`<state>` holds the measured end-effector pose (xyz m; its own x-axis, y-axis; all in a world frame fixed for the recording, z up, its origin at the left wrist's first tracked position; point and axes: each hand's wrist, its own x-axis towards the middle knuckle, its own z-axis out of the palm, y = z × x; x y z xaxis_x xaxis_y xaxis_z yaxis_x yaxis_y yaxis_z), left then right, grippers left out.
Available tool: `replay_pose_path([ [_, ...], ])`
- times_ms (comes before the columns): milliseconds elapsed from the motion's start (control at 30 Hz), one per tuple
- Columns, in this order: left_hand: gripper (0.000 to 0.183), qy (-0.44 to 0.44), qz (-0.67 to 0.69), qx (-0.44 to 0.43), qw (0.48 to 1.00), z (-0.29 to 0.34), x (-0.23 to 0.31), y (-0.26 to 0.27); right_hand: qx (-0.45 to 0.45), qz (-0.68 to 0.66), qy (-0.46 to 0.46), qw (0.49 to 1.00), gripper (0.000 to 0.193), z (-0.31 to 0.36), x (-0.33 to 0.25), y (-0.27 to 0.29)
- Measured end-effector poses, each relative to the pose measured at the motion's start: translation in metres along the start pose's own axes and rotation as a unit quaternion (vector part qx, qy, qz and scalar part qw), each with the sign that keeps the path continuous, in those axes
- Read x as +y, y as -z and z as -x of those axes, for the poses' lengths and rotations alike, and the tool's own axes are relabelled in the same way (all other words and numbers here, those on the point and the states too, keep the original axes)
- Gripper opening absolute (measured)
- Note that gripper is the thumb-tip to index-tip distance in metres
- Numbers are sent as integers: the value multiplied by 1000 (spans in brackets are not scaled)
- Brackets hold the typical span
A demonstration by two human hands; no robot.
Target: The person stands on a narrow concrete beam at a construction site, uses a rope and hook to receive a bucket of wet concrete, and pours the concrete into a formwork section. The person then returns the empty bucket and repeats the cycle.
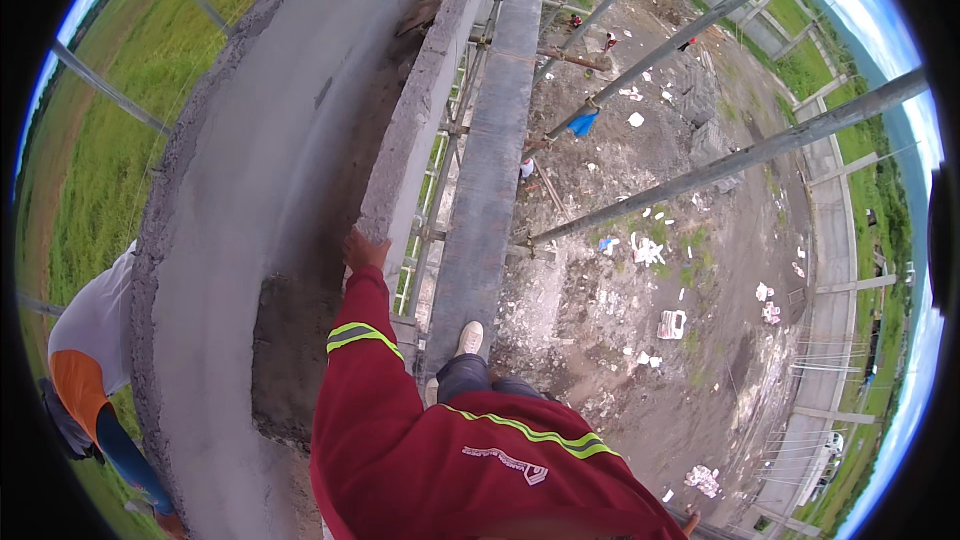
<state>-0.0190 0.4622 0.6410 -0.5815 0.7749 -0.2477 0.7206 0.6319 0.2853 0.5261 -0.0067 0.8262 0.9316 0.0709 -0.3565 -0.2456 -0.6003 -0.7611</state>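
My left hand (367,251) rests against the near end of a narrow concrete wall (425,100), its fingers spread over the edge. At the bottom rim only a bit of my right hand (691,524) shows past my maroon jacket (470,450). A grey rail or pipe lies close to it, but whether the fingers grip it is hidden. Under my feet runs a long grey metal scaffold plank (490,140), and one light shoe (470,338) stands on it.
Slanting scaffold pipes (740,155) cross the right side. Far below lies rubble-strewn ground (600,340) with a few people. On the left, beyond a thick plastered wall (220,190), a person in a white and orange shirt (90,340) bends over. A blue cloth (583,124) hangs on a pipe.
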Motion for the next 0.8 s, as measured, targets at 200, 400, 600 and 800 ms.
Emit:
replay_pose_path([
  [200,104,-45,-1,26,999,-5,-13,-12,-224,22,-54,973,87,8,-37,-135],
  [400,104,-47,10,-8,999,-8,-14,-7,-371,82,-95,920,90,-8,-66,-225],
  [600,103,-83,6,21,996,-7,-24,-14,-439,150,-171,869,93,-42,-89,-297],
  [800,99,14,-24,-75,997,-30,-3,13,-547,157,-256,781,97,-73,-130,-403],
])
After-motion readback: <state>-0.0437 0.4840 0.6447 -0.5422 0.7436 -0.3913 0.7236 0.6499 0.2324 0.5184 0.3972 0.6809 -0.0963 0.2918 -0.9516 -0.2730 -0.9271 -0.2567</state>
